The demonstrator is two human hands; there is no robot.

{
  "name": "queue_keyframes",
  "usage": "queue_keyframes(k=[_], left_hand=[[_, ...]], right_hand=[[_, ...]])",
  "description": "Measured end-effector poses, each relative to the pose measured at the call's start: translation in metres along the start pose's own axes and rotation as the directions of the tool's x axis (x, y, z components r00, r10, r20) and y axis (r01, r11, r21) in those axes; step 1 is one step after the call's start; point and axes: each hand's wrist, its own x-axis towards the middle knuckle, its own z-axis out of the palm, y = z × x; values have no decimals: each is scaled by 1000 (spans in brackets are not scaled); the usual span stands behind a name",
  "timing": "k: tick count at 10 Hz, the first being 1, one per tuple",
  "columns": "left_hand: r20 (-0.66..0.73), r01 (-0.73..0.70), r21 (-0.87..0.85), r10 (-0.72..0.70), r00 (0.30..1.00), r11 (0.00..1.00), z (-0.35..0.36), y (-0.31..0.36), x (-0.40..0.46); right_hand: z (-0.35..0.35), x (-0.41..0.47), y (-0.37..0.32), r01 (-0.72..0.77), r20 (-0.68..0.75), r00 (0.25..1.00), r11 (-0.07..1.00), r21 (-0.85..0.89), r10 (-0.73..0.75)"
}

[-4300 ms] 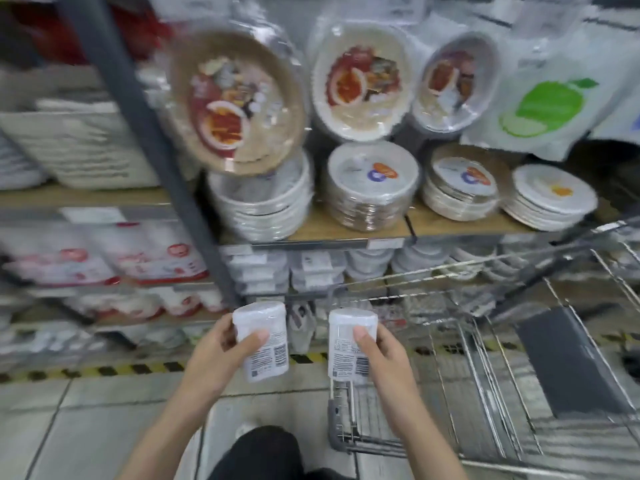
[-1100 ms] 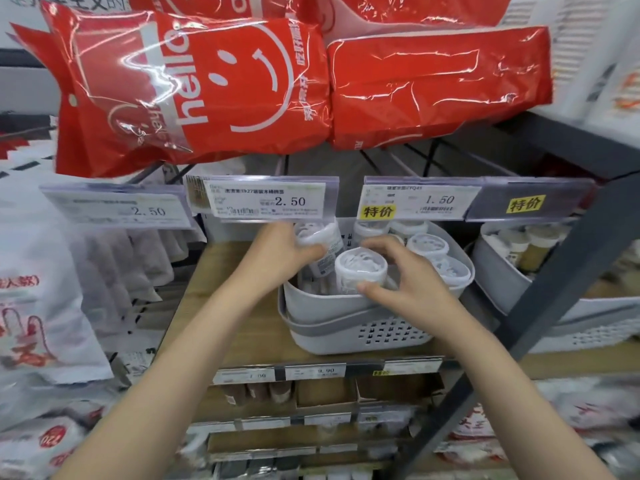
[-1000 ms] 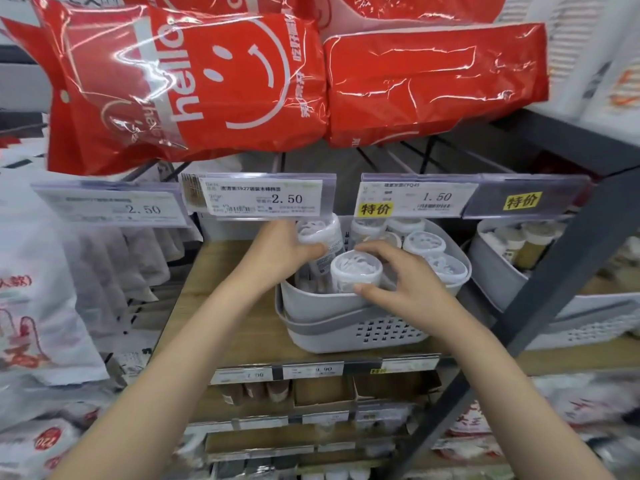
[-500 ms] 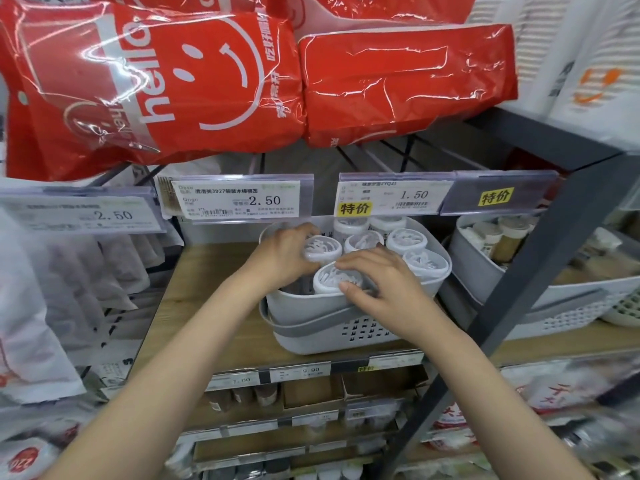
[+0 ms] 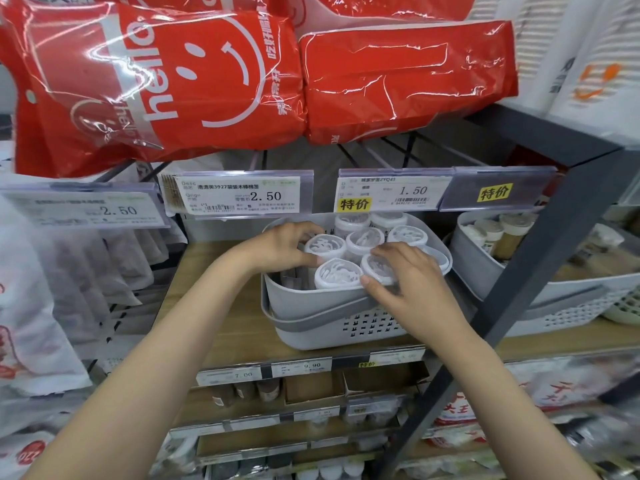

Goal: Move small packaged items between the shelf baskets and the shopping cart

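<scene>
A grey plastic basket (image 5: 311,306) stands on the wooden shelf, filled with several small white-lidded jars. My left hand (image 5: 280,247) reaches in from the left and curls around a jar (image 5: 325,244) at the basket's back left, which stands upright among the others. My right hand (image 5: 408,289) comes in from the right; its fingers lie over the lid of a jar (image 5: 379,268) at the front right, with the thumb against its side. Another jar (image 5: 337,274) stands at the front between my hands. The shopping cart is out of view.
A second grey basket (image 5: 568,303) with brown-topped jars stands to the right, behind a slanted dark shelf post (image 5: 540,278). Price tags (image 5: 239,197) hang just above the baskets, under red bags (image 5: 156,81). Bare wooden shelf (image 5: 214,306) lies left of the basket. White packets hang at the left.
Both hands have lowered their jars into the grey basket; the jars now sit level with the others. About four seconds ago I held them over the cart, at another shelf.
</scene>
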Motion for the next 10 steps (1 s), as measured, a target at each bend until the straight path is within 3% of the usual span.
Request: queue_keyframes(k=[2, 3, 5, 8, 10], left_hand=[[31, 25, -211, -19, 999, 977, 3, 1, 5], [-31, 32, -213, -40, 999, 976, 4, 0, 8], [-122, -50, -147, 32, 992, 988, 9, -1, 5], [-209, -32, -44, 22, 978, 998, 13, 12, -14], [-471, -22, 140, 86, 878, 990, 27, 26, -76]], right_hand=[[3, -6, 3, -43, 6, 999, 998, -36, 43], [7, -12, 4, -87, -68, 994, 994, -68, 82], [8, -16, 7, -130, -65, 990, 984, -119, 123], [0, -20, 6, -106, -35, 994, 991, -82, 103], [-20, -57, 13, -27, -243, 970, 996, -90, 4]])
